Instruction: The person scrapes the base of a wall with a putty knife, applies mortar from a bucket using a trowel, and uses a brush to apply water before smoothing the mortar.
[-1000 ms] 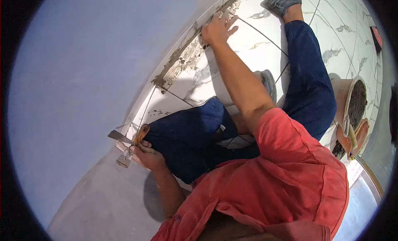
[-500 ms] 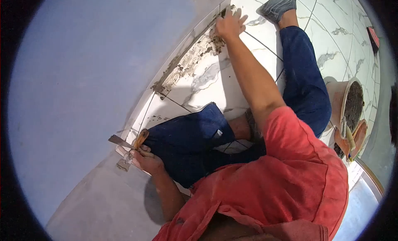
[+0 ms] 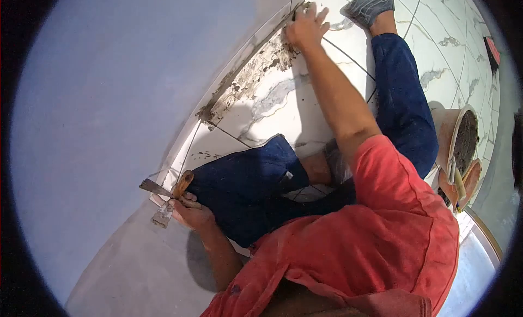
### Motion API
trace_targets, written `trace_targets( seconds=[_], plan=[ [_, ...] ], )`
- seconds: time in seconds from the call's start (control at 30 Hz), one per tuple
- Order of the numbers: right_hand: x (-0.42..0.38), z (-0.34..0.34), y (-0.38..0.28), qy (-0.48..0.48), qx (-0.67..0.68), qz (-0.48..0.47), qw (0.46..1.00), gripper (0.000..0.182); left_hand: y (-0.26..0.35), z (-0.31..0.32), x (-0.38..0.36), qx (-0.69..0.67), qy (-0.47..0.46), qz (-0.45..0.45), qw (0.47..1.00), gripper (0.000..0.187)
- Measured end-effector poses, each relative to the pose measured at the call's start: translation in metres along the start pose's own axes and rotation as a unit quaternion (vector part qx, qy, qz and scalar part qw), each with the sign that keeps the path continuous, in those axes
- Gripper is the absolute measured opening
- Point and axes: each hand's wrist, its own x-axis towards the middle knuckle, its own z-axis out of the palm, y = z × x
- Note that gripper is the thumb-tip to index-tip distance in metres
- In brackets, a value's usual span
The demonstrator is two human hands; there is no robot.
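Observation:
My right hand (image 3: 306,31) reaches to the far end of the joint where the wall meets the floor, with several fingers spread apart over the tile. Its fingertips are slightly blurred, close to dark wet mortar (image 3: 284,58) smeared along the tile edge. My left hand (image 3: 192,212) rests by my knee, closed around two putty knives that cross each other. One putty knife has a dark blade (image 3: 154,188) pointing toward the wall. The other shows a wooden handle (image 3: 184,183) pointing up and a mortar-caked blade (image 3: 162,215) below.
The blue-grey wall (image 3: 125,88) runs along the left. White marbled floor tiles (image 3: 275,107) with dark joints lie under my legs. To the right, a bucket (image 3: 448,134) of dark mortar lies tilted beside an orange container (image 3: 469,185) with a handled tool in it.
My right hand has shifted very slightly at the joint, its fingers a bit more spread. The left hand keeps its hold on the putty knives. The whole view has moved a little.

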Motion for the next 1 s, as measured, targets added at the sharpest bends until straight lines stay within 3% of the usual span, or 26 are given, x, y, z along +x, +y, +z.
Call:
trace_targets(
  seconds=[0.07,0.17,0.3,0.37,0.43,0.5,0.57,0.63,0.7,0.83,1.0],
  plan=[
    [-0.027,0.005,-0.02,0.004,0.0,-0.018,1.0,0.068,-0.007,-0.006,0.003,-0.028,0.037,-0.027,0.999,0.037],
    [-0.06,0.026,-0.047,0.003,-0.003,0.008,1.0,0.07,-0.006,-0.008,0.002,-0.003,0.001,0.002,1.0,0.033],
    [-0.089,0.016,-0.067,-0.023,0.019,0.0,1.0,0.067,0.0,-0.004,0.0,-0.065,-0.009,-0.003,0.998,0.03],
    [-0.087,-0.018,-0.057,-0.152,0.033,-0.047,0.987,0.069,0.003,-0.001,0.001,-0.082,-0.016,0.017,0.996,0.031],
    [-0.069,-0.017,-0.035,-0.028,0.013,-0.019,0.999,0.062,0.011,0.005,-0.005,-0.068,0.042,-0.026,0.996,0.032],
    [-0.056,-0.016,-0.015,-0.01,0.009,0.033,0.999,0.06,-0.004,-0.012,-0.001,-0.049,0.003,-0.009,0.999,0.033],
    [-0.063,-0.014,-0.018,-0.02,0.003,0.021,1.0,0.058,-0.014,-0.019,0.006,-0.04,-0.044,0.017,0.998,0.033],
    [-0.08,-0.014,-0.03,-0.06,0.005,-0.012,0.998,0.057,-0.02,-0.022,0.008,0.077,-0.057,0.079,0.992,0.027],
    [-0.095,-0.014,-0.037,-0.095,0.067,-0.037,0.993,0.059,-0.005,-0.009,0.001,0.01,-0.037,0.04,0.998,0.027],
    [-0.076,0.008,-0.033,0.021,0.142,0.024,0.989,0.062,0.004,0.0,-0.001,-0.087,0.024,-0.03,0.995,0.03],
    [-0.063,0.017,-0.052,-0.04,0.063,0.056,0.996,0.066,-0.007,-0.014,0.004,-0.019,-0.031,-0.001,0.999,0.033]
  ],
)
